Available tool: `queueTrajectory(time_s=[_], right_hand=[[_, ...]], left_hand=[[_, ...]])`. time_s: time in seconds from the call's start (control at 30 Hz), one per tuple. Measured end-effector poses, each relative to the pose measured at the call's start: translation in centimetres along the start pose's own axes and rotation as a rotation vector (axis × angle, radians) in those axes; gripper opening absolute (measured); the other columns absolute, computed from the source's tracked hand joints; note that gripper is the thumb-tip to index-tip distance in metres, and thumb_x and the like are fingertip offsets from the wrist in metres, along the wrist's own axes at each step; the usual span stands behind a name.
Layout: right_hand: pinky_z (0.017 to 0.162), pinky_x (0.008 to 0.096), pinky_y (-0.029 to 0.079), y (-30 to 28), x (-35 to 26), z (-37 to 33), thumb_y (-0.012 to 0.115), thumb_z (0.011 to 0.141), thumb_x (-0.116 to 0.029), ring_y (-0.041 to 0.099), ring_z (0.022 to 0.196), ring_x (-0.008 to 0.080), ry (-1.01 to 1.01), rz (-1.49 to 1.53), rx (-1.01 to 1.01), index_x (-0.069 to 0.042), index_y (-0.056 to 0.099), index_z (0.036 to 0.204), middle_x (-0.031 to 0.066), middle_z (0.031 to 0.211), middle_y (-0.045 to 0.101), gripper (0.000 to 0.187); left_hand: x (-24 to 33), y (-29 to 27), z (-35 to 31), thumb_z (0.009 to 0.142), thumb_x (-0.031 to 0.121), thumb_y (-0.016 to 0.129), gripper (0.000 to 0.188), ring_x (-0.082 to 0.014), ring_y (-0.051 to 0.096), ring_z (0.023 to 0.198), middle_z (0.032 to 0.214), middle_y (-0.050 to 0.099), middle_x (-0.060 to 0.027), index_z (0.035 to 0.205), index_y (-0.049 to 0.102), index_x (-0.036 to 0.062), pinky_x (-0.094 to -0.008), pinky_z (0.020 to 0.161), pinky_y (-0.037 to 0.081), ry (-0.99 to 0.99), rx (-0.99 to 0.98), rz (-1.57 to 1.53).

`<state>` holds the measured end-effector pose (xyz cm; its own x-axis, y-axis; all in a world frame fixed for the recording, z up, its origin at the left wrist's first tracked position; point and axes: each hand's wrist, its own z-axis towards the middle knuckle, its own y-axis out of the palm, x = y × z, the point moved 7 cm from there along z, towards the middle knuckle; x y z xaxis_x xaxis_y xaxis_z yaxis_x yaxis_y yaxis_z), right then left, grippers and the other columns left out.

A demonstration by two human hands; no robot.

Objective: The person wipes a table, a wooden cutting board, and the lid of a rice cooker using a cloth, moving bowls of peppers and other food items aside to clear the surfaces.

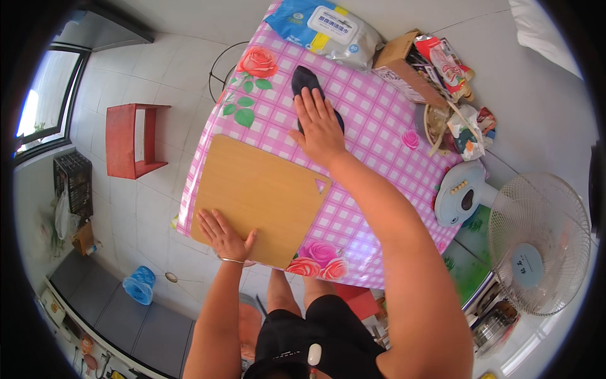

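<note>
My right hand (320,129) lies with fingers stretched over a dark cloth-like piece (305,77), which looks folded and is partly hidden under the palm. My left hand (222,235) rests flat, thumb apart, near the front left corner of a wooden cutting board (262,189). The board has a triangular hole at its right corner. Both board and dark piece are on a table with a pink checked, rose-printed tablecloth (366,126). Neither hand grips anything.
A blue and white pack of wipes (325,31) lies at the far edge. To its right are an open cardboard box (404,66) of packets and a bin-like tub (435,123). An electric fan (540,243) stands at the right. A red stool (136,140) and blue basket (139,284) are on the floor.
</note>
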<state>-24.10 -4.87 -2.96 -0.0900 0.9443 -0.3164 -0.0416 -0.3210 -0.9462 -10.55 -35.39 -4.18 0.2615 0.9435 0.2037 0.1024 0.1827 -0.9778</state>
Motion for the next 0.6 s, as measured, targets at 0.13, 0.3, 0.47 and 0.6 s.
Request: queueTrajectory(time_s=[0.13,0.3,0.47,0.6], right_hand=[[0.115,0.0453,0.021,-1.1,0.5,-8.7,0.063,0.086,-0.036,0.024,0.142,0.0313,-0.105,0.046,-0.275,-0.005,0.034,0.144,0.0123,0.154,0.026,0.072],[0.115,0.0485,0.019,-1.6,3.3,-15.6,0.067,0.082,-0.035,0.021,0.143,0.0323,-0.047,-0.038,-0.322,-0.004,0.032,0.145,0.0146,0.153,0.026,0.078],[0.114,0.0475,0.022,-0.3,-0.2,-1.8,0.062,0.085,-0.035,0.023,0.141,0.033,-0.117,-0.007,-0.103,-0.004,0.034,0.143,0.0143,0.152,0.027,0.071],[0.114,0.0471,0.021,-0.2,-0.1,-5.1,0.063,0.085,-0.038,0.022,0.142,0.0326,-0.114,-0.017,-0.188,-0.005,0.033,0.144,0.0137,0.153,0.026,0.074]], left_hand=[[-0.3,-0.2,-0.6,0.077,0.069,0.054,0.111,-0.0473,0.009,0.142,0.153,0.01,-0.0316,0.147,0.013,-0.006,-0.0575,0.113,0.009,-0.032,-0.01,0.002],[-0.4,-0.2,-0.8,0.077,0.069,0.054,0.111,-0.0476,0.008,0.142,0.153,0.009,-0.0319,0.147,0.013,-0.0058,-0.0573,0.113,0.009,-0.04,-0.005,-0.01],[0.1,0.1,-0.5,0.077,0.069,0.054,0.11,-0.0475,0.008,0.142,0.152,0.01,-0.0323,0.147,0.015,-0.0069,-0.0567,0.113,0.009,-0.017,-0.001,-0.017],[-0.4,0.1,-0.7,0.075,0.068,0.056,0.113,-0.0492,0.008,0.142,0.152,0.009,-0.0341,0.147,0.014,-0.0074,-0.0575,0.113,0.009,-0.032,-0.031,-0.005]])
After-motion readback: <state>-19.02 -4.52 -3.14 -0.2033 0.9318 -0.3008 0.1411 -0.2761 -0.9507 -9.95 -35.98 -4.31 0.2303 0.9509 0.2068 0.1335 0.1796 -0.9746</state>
